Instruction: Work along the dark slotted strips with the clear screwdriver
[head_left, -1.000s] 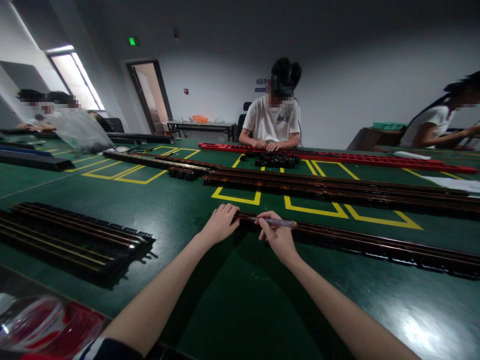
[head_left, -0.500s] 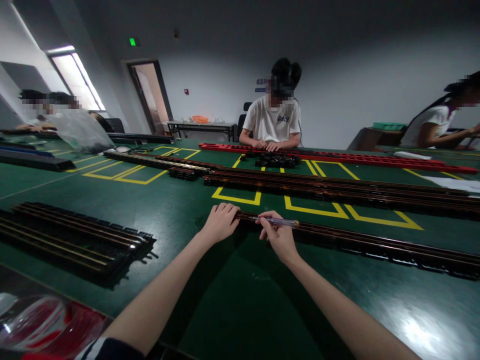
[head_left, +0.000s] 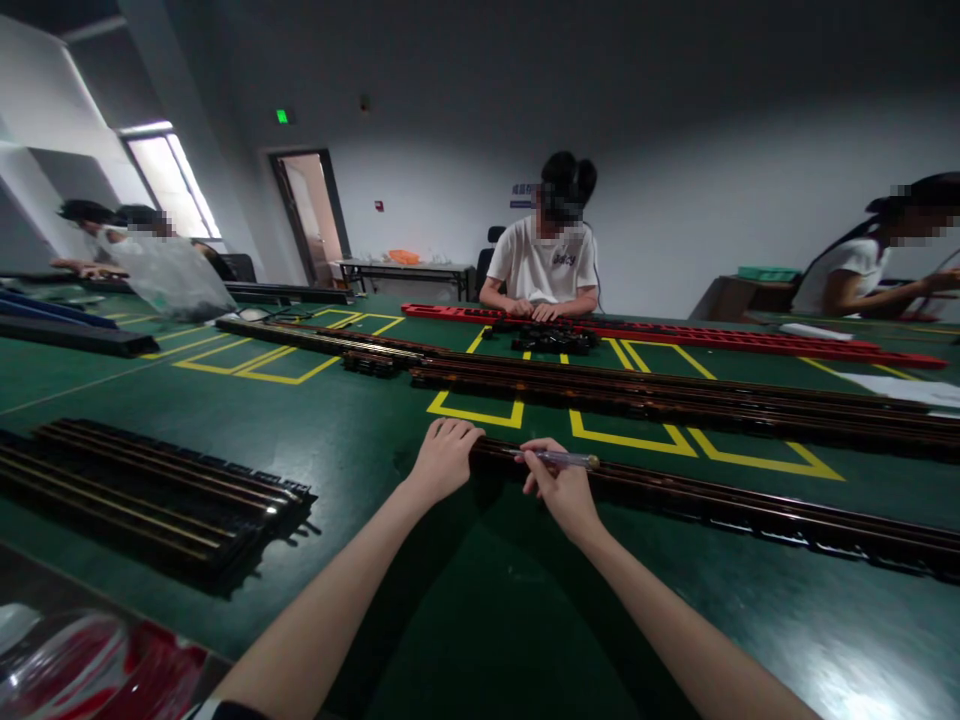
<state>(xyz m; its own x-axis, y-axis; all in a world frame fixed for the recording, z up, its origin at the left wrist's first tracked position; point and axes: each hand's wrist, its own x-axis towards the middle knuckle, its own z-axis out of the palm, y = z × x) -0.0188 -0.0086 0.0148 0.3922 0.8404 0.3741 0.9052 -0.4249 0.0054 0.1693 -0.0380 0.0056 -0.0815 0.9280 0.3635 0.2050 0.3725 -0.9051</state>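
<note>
A long dark rail (head_left: 750,505) with copper strips lies across the green table (head_left: 487,600) in front of me. My left hand (head_left: 442,460) rests on its left end, fingers curled over the end. Just to the right, my right hand (head_left: 559,480) pinches a slim screwdriver with a clear handle (head_left: 559,458), held flat along the top of the rail.
A stack of similar dark rails (head_left: 150,495) lies at the left. More long rails (head_left: 675,395) and a red rail (head_left: 675,330) cross the table farther back, over yellow floor-tape boxes. A person in a white shirt (head_left: 551,265) sits opposite; others sit at far left and right.
The view has tilted up slightly, so everything sits lower in frame. My hands and the screwdriver stay at the rail's left end with almost no movement.
</note>
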